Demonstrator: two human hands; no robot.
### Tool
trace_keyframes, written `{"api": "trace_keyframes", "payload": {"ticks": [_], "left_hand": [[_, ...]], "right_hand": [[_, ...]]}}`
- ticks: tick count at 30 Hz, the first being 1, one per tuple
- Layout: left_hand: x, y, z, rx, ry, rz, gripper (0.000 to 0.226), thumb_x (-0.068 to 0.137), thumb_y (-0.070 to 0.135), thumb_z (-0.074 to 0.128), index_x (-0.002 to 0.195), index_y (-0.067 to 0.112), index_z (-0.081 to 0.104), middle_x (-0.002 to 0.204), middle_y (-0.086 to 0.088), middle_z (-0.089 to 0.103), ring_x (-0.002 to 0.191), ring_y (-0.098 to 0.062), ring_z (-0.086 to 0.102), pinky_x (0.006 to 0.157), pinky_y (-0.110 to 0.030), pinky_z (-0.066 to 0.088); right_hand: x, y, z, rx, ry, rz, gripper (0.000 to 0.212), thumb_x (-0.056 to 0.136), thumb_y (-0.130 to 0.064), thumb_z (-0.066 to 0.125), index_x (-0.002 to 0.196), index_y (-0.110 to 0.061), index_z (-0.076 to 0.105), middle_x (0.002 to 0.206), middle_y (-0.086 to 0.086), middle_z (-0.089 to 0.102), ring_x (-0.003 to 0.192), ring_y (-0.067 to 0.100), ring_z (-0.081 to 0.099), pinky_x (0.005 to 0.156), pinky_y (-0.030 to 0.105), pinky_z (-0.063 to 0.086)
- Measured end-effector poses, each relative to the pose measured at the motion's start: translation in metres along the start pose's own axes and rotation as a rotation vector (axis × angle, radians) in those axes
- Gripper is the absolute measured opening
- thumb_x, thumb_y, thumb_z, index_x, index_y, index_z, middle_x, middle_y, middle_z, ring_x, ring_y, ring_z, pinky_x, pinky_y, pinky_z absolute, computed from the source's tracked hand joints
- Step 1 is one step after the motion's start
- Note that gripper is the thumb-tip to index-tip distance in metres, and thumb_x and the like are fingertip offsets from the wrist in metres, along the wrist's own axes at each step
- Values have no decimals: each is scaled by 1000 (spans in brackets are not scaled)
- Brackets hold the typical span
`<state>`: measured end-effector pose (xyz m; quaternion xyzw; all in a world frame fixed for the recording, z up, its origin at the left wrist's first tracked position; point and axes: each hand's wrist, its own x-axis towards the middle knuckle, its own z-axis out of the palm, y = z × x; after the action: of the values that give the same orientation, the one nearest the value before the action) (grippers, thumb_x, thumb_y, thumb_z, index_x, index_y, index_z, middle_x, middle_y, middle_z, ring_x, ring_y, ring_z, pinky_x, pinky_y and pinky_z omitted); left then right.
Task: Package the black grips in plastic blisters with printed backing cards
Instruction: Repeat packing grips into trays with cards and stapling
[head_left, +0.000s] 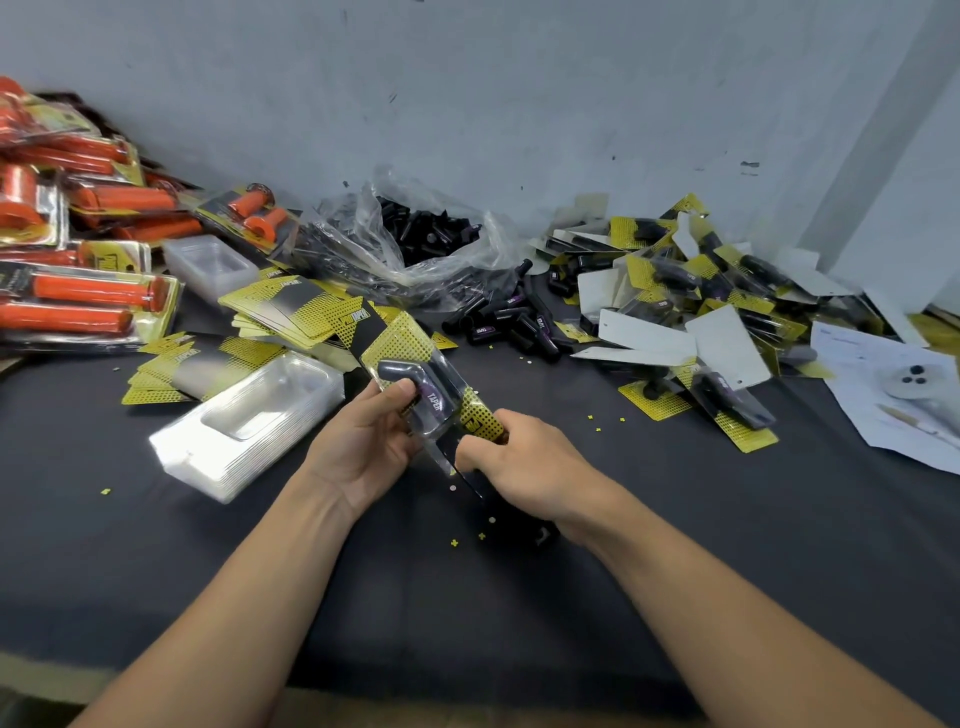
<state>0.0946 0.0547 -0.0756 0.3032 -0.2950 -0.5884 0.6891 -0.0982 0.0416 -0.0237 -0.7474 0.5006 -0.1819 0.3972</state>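
Over the near table (467, 597), the filled blister (415, 358) is held steady by the left grip (363, 441) while the card (483, 423) (seemingly for sliding in) is pinched by the right grip (530, 467).

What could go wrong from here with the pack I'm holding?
1. The backing card may crease where the right hand pinches its lower end.
2. The black grip might slip from the blister that the left hand grips.
3. The left forearm could knock the stack of empty blisters beside it.
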Motion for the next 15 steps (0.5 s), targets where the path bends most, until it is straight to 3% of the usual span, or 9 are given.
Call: {"api": "trace_keyframes", "payload": {"ticks": [3,9,12,15], "left_hand": [[0,0,2,13,22,-5,37,85,15,64,122,14,65,112,-6,73,97,-22,73,77,-36,63],[0,0,8,41,37,2,28,84,18,63,112,14,66,97,-3,76,85,-18,74,75,-35,61],[0,0,8,13,40,4,26,84,16,63,109,13,66,95,-5,77,82,-18,74,70,-34,63],[-1,0,9,27,57,8,28,84,16,64,111,13,65,98,-5,77,85,-19,75,74,-36,62]], "right_hand": [[-1,1,7,2,65,-6,44,60,-60,53,80,-21,60,68,-8,62,77,19,60,63,36,44],[3,3,10,44,111,1,42,57,-57,55,74,-19,60,62,-9,59,69,17,58,58,33,42],[5,5,7,122,61,22,35,58,-54,61,69,-21,58,60,-10,58,63,14,56,60,33,45],[6,7,0,194,-88,37,32,60,-52,66,73,-24,61,70,-3,64,68,17,60,70,45,55]]}}
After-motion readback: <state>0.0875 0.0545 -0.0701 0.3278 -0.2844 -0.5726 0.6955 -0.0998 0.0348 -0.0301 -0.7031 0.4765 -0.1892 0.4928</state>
